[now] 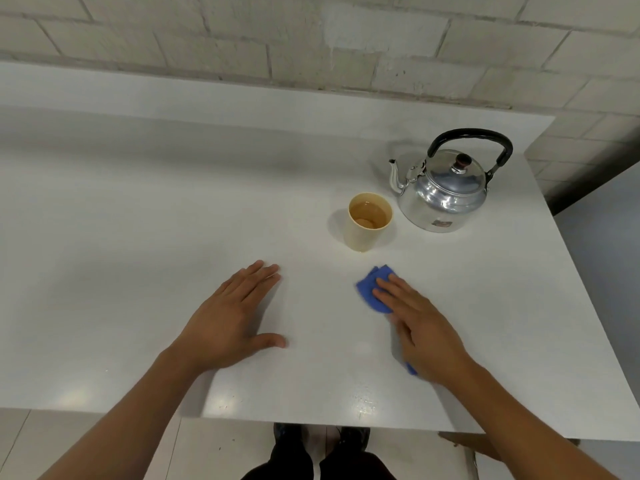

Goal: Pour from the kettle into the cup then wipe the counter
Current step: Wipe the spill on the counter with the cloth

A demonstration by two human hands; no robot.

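Observation:
A shiny metal kettle with a black handle stands upright at the back right of the white counter, its spout pointing left. In front of it and to its left is a pale yellow cup holding clear liquid. My right hand lies flat on a blue cloth, pressing it onto the counter below the cup; the cloth shows past my fingertips and beneath my wrist. My left hand rests palm down on the counter, fingers spread, holding nothing.
The counter's near edge runs across the bottom and its right edge slants down past the kettle. A brick wall rises behind a low ledge. Floor tiles and my feet show below the edge.

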